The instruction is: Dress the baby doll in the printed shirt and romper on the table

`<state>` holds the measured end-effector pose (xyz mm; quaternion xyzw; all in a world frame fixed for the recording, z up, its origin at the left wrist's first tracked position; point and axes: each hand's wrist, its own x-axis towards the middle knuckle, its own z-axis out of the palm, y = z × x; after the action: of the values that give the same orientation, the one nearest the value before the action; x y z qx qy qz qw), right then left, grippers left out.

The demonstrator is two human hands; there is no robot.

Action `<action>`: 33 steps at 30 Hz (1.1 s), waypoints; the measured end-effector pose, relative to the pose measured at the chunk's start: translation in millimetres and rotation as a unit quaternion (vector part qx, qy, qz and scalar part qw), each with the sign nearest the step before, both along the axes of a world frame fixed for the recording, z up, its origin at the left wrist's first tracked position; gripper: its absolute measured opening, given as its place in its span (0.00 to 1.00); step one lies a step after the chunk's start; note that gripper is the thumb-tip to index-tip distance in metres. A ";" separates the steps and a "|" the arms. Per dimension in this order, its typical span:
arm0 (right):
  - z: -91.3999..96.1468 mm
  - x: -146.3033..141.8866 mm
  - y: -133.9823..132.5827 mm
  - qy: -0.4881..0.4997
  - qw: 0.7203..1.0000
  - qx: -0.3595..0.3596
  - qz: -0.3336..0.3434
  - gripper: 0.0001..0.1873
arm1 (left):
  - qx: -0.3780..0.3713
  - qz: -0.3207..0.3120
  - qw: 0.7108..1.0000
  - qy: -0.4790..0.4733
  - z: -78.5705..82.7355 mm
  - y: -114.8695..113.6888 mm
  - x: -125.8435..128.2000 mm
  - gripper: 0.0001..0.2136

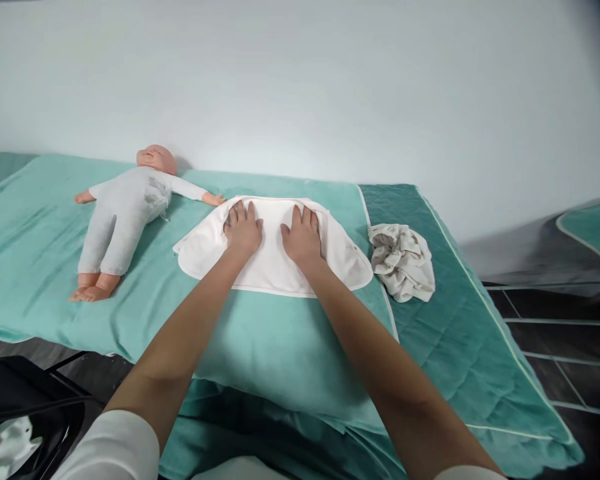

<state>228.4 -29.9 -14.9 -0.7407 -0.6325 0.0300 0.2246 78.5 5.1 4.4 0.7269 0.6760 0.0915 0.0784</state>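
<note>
A white cloth [274, 263] with rounded side flaps lies spread on the green bed cover; it looks like a small garment, but I cannot tell which kind. My left hand [243, 228] rests palm down on its left part, with the fingers apart. On the right part lies my right hand [303, 233], also flat and open. Both sets of fingertips are near the cloth's far edge. To the left, a baby doll [125, 217] in a white body suit lies on its back, one hand close to the cloth's left corner.
A crumpled patterned cloth [403, 261] sits right of the white one, on a darker quilted cover [445, 360]. Behind the bed [35, 233] rises a white wall [300, 87]. A black chair [17, 380] holding white fabric [10, 447] stands at lower left. Metal rails [560, 322] are at right.
</note>
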 end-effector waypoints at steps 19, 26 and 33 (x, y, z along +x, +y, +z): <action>-15.2 -3.7 -22.0 -0.062 0.996 -0.029 0.048 0.34 | 0.072 -0.057 0.996 0.013 -22.0 -24.0 -12.5 0.33; -16.4 -4.0 -63.5 -0.105 0.990 -0.028 0.086 0.34 | 0.078 -0.097 0.992 0.021 -22.7 -61.0 -26.1 0.32; -18.3 -0.8 -106.7 -0.113 0.988 -0.020 0.101 0.33 | 0.096 -0.110 0.989 0.017 -19.7 -104.9 -37.7 0.28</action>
<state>227.6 -136.7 -33.1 -0.6762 -0.7245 -0.0190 0.1321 40.8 -99.8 -15.3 0.8024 0.5813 0.1348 0.0065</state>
